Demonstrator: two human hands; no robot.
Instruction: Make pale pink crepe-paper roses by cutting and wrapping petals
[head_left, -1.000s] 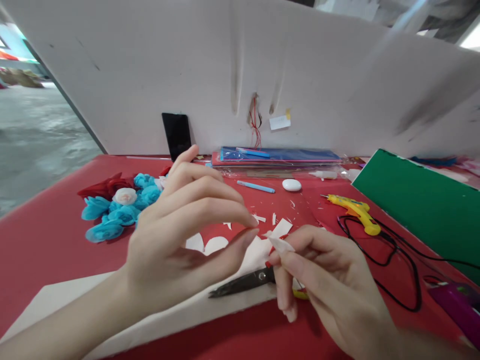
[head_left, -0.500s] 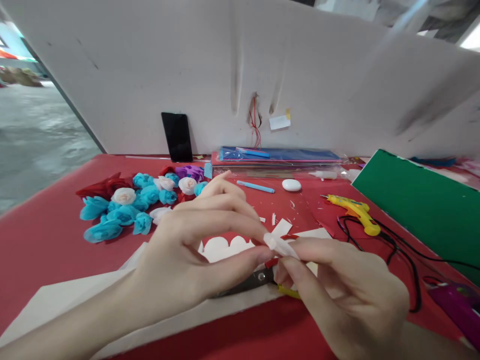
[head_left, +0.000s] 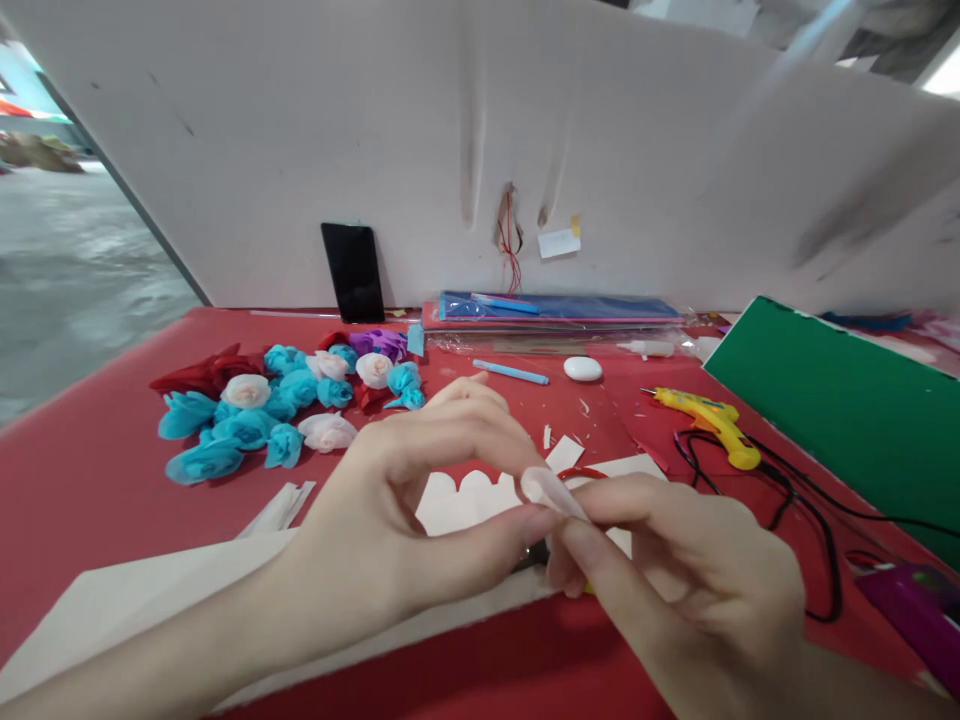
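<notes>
Hands are joined just below frame centre, over a white sheet (head_left: pixel 150 600) laid on the red table (head_left: pixel 90 500). A small white paper scrap (head_left: pixel 550 489) is pinched between them, raised off the sheet. The left hand (head_left: pixel 405 520) is closed on the scrap's left end with thumb and forefinger tips; its other fingers are arched loosely above, not touching the paper. The right hand (head_left: pixel 675 580) is closed on the scrap's right end, thumb and forefinger pressed together, the remaining fingers curled under. The sheet's scalloped edge (head_left: pixel 469 492) is seen in the gap under the left fingers. A dark part of the scissors (head_left: pixel 531 555) shows beneath the hands; the rest is hidden. At 10 o'clock from the hands, a heap of paper flowers (head_left: pixel 285 410) is noted, mostly blue, with some white, red and purple. At 12 o'clock, a blue pen (head_left: pixel 510 373) and a white oval object (head_left: pixel 583 369) lie on the table, with a flat pack of coloured sheets (head_left: pixel 555 310) behind them against the white board (head_left: pixel 300 150). A black phone (head_left: pixel 352 270) is leaned upright on that board at 11 o'clock. At 2 o'clock, a yellow glue gun (head_left: pixel 709 420) is lying on its side, its black cord (head_left: pixel 817 540) looped toward 3 o'clock. A green sheet (head_left: pixel 847 410) is set beyond it at the right edge. Small paper clippings (head_left: pixel 562 452) are scattered just past the fingers.
</notes>
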